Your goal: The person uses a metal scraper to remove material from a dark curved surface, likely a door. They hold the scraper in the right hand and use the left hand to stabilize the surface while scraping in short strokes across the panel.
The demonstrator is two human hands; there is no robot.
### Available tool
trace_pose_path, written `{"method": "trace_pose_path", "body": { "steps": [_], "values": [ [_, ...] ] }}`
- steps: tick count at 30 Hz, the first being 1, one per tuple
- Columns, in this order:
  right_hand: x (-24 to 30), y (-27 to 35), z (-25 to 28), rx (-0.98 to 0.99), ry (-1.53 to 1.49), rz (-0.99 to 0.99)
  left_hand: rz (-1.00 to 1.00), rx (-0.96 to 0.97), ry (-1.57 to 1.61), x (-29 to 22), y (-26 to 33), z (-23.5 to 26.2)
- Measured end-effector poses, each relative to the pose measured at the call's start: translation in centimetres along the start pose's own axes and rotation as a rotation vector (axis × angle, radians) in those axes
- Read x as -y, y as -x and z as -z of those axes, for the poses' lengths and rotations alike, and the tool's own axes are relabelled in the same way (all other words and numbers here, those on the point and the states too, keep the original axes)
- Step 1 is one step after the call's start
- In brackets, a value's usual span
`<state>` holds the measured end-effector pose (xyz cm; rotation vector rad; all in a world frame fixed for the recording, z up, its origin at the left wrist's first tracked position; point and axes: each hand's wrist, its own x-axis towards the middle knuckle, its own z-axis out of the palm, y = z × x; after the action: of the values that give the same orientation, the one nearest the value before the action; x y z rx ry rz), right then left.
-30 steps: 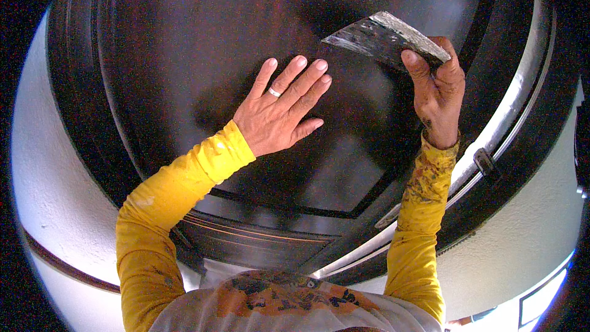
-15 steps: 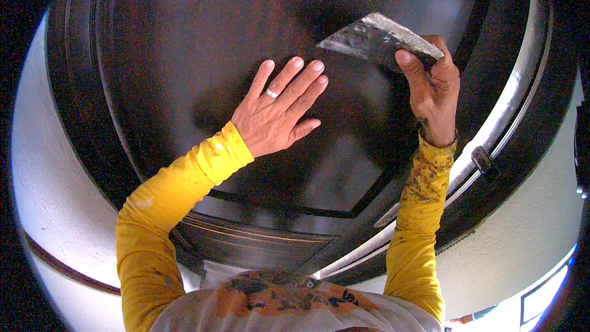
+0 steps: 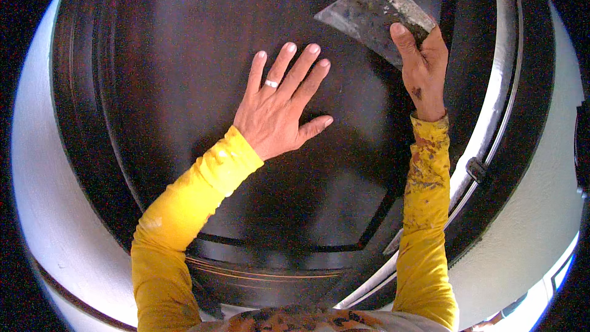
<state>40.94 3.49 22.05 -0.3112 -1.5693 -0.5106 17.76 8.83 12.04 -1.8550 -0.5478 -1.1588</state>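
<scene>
My left hand [image 3: 281, 101], with a ring on one finger, is laid palm down over a dark brown, glossy panel [image 3: 203, 18], its fingers spread and holding nothing. To the right and farther up, my right hand [image 3: 424, 64] grips a flat scraper [image 3: 375, 18] by its right end, the thumb across its upper face. The scraper is a wide grey metal blade with smears and a pale crusted edge. Its pointed corner aims left, beyond my left fingertips. Whether the blade touches the panel I cannot tell. The fingers under it are mostly hidden.
Dark moulded frame strips [image 3: 80, 86] border the panel on the left. On the right runs a bright pale gap [image 3: 498, 67] beside the dark frame, with a small dark latch-like fitting [image 3: 476, 170]. White walls [image 3: 37, 147] flank both sides.
My right hand has moved farther up with the scraper, and more of the blade's face shows. My left thumb is stretched wider from the fingers. The whole view has shifted slightly.
</scene>
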Motion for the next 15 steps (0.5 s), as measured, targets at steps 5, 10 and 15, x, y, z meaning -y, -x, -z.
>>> {"method": "trace_pose_path", "body": {
  "steps": [5,10,15],
  "values": [
    [0.55,0.46,0.14,0.069,-0.025,-0.001,0.013,0.002,-0.031,-0.23,0.69,-0.16],
    [0.64,0.2,0.23,0.066,0.013,-0.015,0.007,0.001,-0.051,-0.19,0.71,-0.34],
    [0.43,-0.08,0.46,0.037,0.015,-0.006,0.001,0.01,-0.036,-0.17,0.57,-0.48]
  ]
}}
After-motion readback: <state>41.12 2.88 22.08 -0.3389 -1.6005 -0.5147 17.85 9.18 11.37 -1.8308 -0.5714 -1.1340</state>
